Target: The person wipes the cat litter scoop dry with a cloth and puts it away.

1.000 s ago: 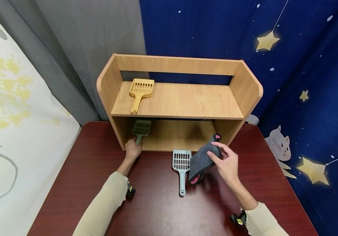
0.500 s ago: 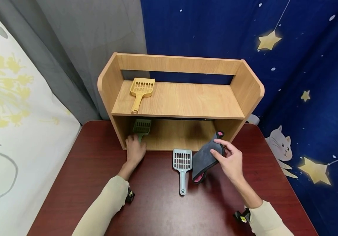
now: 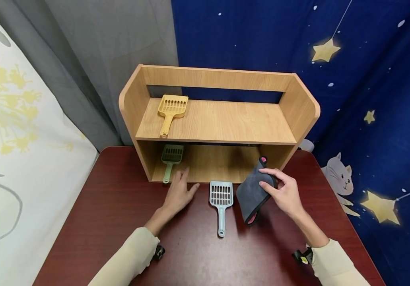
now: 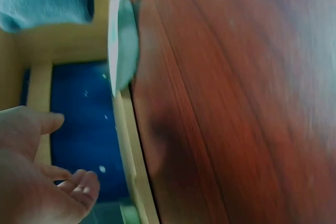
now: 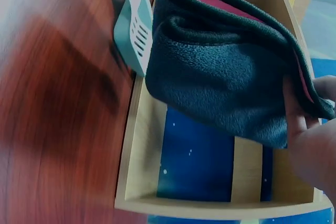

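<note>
My right hand (image 3: 285,190) pinches a folded dark grey cloth (image 3: 253,192) with black edging and a pink inner side, held up in front of the shelf's right half. The right wrist view shows the cloth (image 5: 220,77) hanging folded from thumb and fingers. My left hand (image 3: 177,194) holds nothing, its fingers spread at the front edge of the lower shelf. Just left of it, a green litter scoop (image 3: 171,157) lies on that shelf, handle toward me. Between the hands, a light blue litter scoop (image 3: 221,198) lies on the table, its head at the shelf front.
A two-tier wooden shelf (image 3: 215,119) stands at the back of the dark red table (image 3: 190,254). On its upper tier, at the left, lies a yellow litter scoop (image 3: 172,107). Curtains (image 3: 233,35) hang close behind and beside the table.
My left hand has let go of the green scoop on the lower shelf and moved right, fingers spreading. The right hand has shifted slightly right with the cloth.
</note>
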`<action>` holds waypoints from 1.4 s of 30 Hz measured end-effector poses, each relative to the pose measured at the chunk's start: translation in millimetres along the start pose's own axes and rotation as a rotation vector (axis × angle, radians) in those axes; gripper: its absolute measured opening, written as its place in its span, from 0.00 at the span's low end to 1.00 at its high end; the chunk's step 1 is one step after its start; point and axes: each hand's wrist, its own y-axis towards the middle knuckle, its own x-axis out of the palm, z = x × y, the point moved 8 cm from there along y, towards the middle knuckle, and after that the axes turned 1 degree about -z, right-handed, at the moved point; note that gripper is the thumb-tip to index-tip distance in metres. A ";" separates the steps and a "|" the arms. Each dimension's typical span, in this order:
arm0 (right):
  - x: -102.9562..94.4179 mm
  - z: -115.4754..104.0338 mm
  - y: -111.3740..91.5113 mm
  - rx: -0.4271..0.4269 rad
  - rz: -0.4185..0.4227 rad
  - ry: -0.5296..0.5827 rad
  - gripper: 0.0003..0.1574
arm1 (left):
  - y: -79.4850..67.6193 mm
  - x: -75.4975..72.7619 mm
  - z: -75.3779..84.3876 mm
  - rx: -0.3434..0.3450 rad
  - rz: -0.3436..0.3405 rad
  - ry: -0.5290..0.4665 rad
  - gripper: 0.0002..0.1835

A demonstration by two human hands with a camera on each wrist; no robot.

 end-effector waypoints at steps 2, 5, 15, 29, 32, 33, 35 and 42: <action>-1.7 -1.2 1.4 -0.042 -0.034 -0.042 0.22 | -5.8 5.2 7.3 -0.002 -0.035 0.003 0.42; -4.3 -1.3 3.5 -0.094 -0.084 -0.108 0.21 | -13.2 12.2 16.6 -0.008 -0.076 0.008 0.44; -13.4 6.3 6.3 -0.142 -0.202 -0.156 0.22 | -30.5 37.7 30.0 -0.103 -0.174 0.038 0.57; -33.9 21.3 10.2 -0.115 -0.166 -0.214 0.22 | -46.3 74.1 42.8 -0.105 -0.187 0.071 0.66; -36.0 22.4 10.7 -0.114 -0.161 -0.208 0.21 | -46.5 81.4 46.4 -0.107 -0.189 0.104 0.67; -36.8 23.8 10.9 -0.116 -0.161 -0.211 0.21 | -46.4 83.4 47.2 -0.109 -0.187 0.114 0.68; -39.8 28.3 10.8 -0.122 -0.157 -0.221 0.22 | -45.9 87.1 48.2 -0.115 -0.192 0.137 0.69; -49.1 41.8 8.3 -0.136 -0.140 -0.233 0.23 | -43.9 93.8 48.6 -0.137 -0.207 0.189 0.70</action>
